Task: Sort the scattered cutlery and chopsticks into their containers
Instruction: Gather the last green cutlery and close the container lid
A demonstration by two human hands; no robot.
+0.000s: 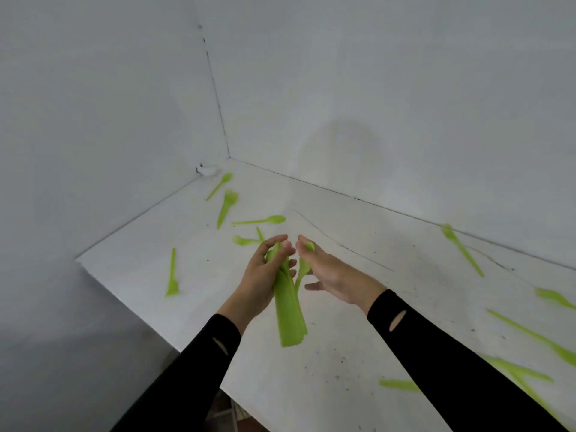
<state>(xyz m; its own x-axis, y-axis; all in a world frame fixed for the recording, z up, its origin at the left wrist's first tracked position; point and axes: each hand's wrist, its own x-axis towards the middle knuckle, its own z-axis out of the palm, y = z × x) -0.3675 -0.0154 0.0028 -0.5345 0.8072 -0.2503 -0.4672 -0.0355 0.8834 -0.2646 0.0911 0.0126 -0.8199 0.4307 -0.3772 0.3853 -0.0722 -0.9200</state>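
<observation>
— Why the green bunch at the frame's centre?
— The left grip [268, 275] clenches a bundle of plastic cutlery [288, 313], handles toward the lower frame. I judge it is collecting like pieces before binning them.
— And the right grip [330, 272]?
— Its fingers lie along one spoon [303, 269] touching the bundle. Whether they pinch or only press it, I cannot tell. Other pieces lie scattered on the worktop [374, 307].

My left hand [268, 271] grips a bundle of green cutlery [290, 319]; my right hand [335, 275] pinches a green spoon [303, 271] just beside it. A fork [227, 207] lies at eleven o'clock on the worktop [343, 353].
</observation>
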